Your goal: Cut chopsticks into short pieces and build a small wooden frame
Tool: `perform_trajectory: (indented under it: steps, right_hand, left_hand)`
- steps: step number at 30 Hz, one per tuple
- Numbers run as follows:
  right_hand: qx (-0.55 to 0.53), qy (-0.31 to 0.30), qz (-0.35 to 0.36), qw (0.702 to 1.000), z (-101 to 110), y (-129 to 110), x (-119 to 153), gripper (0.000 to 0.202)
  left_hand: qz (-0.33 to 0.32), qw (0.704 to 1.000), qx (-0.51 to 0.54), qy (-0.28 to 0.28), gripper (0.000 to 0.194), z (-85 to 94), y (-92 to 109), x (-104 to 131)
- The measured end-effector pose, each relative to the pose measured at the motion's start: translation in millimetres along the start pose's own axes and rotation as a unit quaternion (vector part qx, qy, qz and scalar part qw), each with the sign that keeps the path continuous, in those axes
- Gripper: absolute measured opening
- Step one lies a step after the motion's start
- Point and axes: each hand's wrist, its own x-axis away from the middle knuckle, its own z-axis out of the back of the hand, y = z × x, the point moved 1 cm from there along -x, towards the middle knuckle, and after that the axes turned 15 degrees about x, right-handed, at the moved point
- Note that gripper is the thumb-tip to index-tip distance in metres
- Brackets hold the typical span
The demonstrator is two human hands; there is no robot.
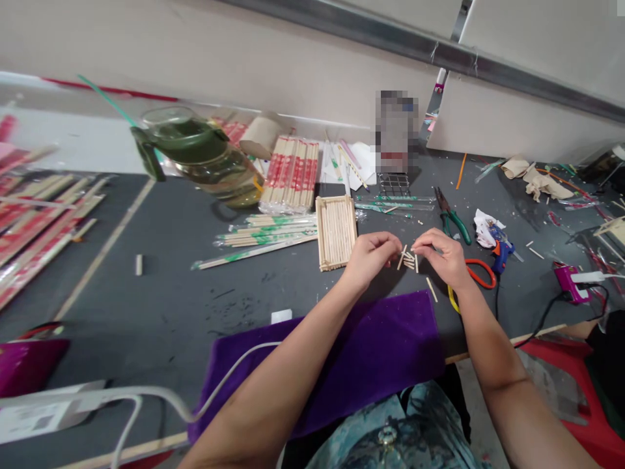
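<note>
My left hand (374, 257) is closed in a pinch at a short wooden stick (402, 258). Facing it, my right hand (442, 255) pinches another short wooden stick (416, 263) that points down toward the table. Between and below the fingertips lies a small pile of short cut sticks (409, 260). Left of my left hand stands a small tray-like panel (336, 231) made of wooden sticks side by side, with a raised stick border. One loose stick piece (432, 290) lies below my right hand, close to a purple cloth (375, 339).
Right of my hands are green-handled pliers (452, 218), a red-and-yellow-handled tool (481, 273) partly hidden by my right arm, and a blue glue gun (502, 251). Wrapped chopsticks (290, 172) and a tilted-looking jug (205, 156) stand behind. A white cable (234, 371) crosses the cloth.
</note>
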Motion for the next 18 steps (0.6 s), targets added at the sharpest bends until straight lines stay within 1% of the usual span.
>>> perform_trajectory:
  steps: [2, 3, 4, 7, 8, 10, 12, 14, 15, 16, 17, 18]
  right_hand:
    - [0.020, -0.001, -0.005, 1.000, 1.3, 1.2, 0.0, 0.024]
    - [0.035, -0.006, -0.003, 0.999, 1.5, 1.7, 0.1, 0.023]
    - [0.051, -0.012, 0.000, 0.999, 1.3, 2.2, 0.4, 0.022]
    - [0.077, -0.022, 0.008, 0.997, -0.6, 2.3, 1.3, 0.017]
    - [0.076, -0.021, 0.009, 0.997, -1.0, 2.2, 1.5, 0.014]
    - [0.076, -0.007, 0.007, 0.997, 0.4, 2.1, 1.2, 0.012]
    - [0.094, 0.027, -0.006, 0.995, 6.6, 2.8, 0.5, 0.013]
    - [0.136, 0.068, -0.043, 0.987, 18.1, 4.5, 1.6, 0.013]
    - [0.162, 0.078, -0.067, 0.981, 24.9, 5.4, 3.6, 0.012]
    - [0.190, 0.073, -0.094, 0.974, 31.7, 6.4, 6.9, 0.011]
    - [0.225, 0.052, -0.117, 0.966, 37.8, 7.2, 11.7, 0.011]
    - [0.260, 0.010, -0.132, 0.956, 42.7, 7.8, 18.2, 0.011]
  left_hand:
    - [0.008, 1.000, 0.023, 0.015, 0.034, 0.2, 0.6, -0.2]
    - [0.009, 0.999, 0.028, 0.011, 0.038, 0.0, 0.3, -0.4]
    - [0.010, 1.000, 0.029, -0.002, 0.039, -0.3, -0.5, -0.6]
    - [0.008, 0.998, 0.020, -0.050, 0.032, -2.2, -5.5, -1.5]
    - [0.012, 0.998, 0.020, -0.061, 0.030, -2.6, -7.5, -1.9]
    - [0.024, 0.997, 0.033, -0.063, 0.027, -2.7, -10.1, -2.9]
    - [0.037, 0.996, 0.069, -0.040, 0.024, -1.5, -10.2, -4.6]
    - [0.059, 0.990, 0.128, 0.002, 0.021, 0.7, -8.5, -6.8]
    - [0.073, 0.984, 0.163, 0.025, 0.019, 1.9, -7.6, -8.0]
    - [0.088, 0.975, 0.197, 0.046, 0.018, 2.9, -7.0, -9.0]
    - [0.102, 0.967, 0.226, 0.063, 0.017, 3.5, -6.7, -9.9]
    - [0.113, 0.959, 0.248, 0.075, 0.016, 3.6, -6.8, -10.6]
